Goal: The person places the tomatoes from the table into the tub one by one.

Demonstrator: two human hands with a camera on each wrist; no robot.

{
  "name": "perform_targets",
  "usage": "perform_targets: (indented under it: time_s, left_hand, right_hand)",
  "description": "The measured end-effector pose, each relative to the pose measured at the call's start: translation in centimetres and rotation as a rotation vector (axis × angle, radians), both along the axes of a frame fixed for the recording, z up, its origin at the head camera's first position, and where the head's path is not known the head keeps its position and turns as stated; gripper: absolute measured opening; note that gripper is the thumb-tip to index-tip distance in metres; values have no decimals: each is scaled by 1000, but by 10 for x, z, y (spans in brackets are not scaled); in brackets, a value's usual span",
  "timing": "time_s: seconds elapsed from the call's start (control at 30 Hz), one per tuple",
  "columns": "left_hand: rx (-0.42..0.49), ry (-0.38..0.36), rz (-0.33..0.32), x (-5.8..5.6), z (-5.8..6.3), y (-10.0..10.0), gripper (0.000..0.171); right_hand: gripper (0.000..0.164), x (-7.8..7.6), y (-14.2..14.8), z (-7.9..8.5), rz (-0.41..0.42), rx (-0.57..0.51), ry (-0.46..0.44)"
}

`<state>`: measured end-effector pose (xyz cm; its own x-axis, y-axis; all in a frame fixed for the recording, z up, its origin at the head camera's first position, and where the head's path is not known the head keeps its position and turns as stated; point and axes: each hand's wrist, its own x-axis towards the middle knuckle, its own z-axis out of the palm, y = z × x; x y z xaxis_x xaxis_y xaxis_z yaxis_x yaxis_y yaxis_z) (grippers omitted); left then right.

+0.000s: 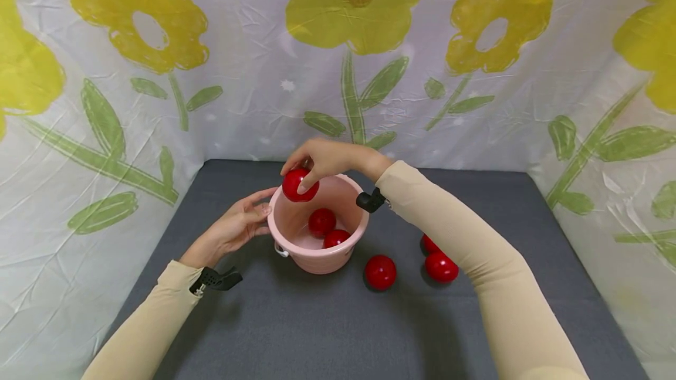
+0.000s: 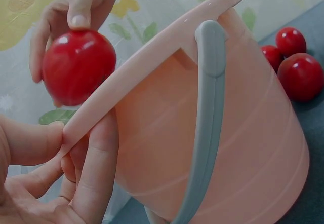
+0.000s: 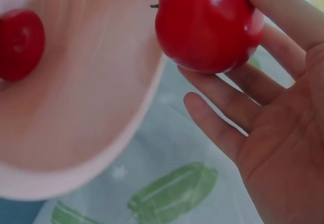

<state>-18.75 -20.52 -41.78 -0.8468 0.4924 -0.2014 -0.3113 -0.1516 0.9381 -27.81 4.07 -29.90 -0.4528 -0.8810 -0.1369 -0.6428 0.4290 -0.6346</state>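
Observation:
My right hand holds a glossy red tomato between thumb and fingers, above the left side of a pink bucket. A small green stem shows on this tomato in the right wrist view. With thumb and fingers my left hand pinches the bucket's rim on its left side. Two tomatoes lie inside on the bottom. The bucket's grey handle hangs down its outer wall in the left wrist view.
Right of the bucket, one tomato sits on the dark grey tabletop. Farther right are two more tomatoes, one partly hidden by my right sleeve. A white curtain with yellow flowers encloses the back and sides.

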Motion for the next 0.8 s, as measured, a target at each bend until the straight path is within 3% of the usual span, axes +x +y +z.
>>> perform_targets:
  time_s: [0.8]
  left_hand:
    - [-10, 7, 10, 2, 0, 1, 66]
  right_hand:
    - [43, 7, -13, -35, 12, 68, -144]
